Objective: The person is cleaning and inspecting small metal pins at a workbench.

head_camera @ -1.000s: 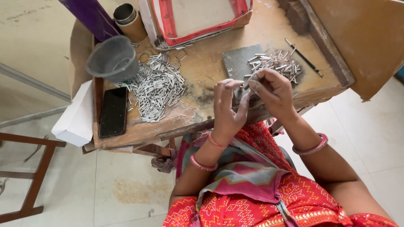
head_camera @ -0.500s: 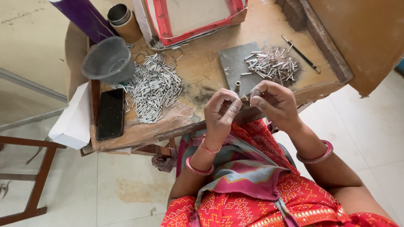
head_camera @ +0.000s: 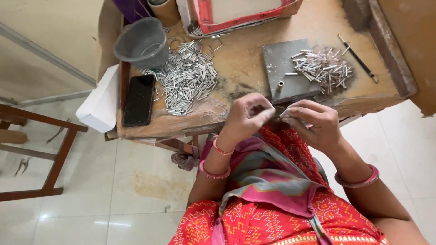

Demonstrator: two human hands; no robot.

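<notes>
Both hands [head_camera: 284, 119] lower, perhaps nearer.

Two tube piles [head_camera: 188, 81], one phone [head_camera: 138, 100]

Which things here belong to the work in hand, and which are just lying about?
In use: left hand and right hand, fingertips together over a small piece too hidden to identify; left tube pile; right tube pile; grey slab with one upright tube.

Lying about: phone; grey cup; white box; pen-like tool; red-edged tray.
</notes>
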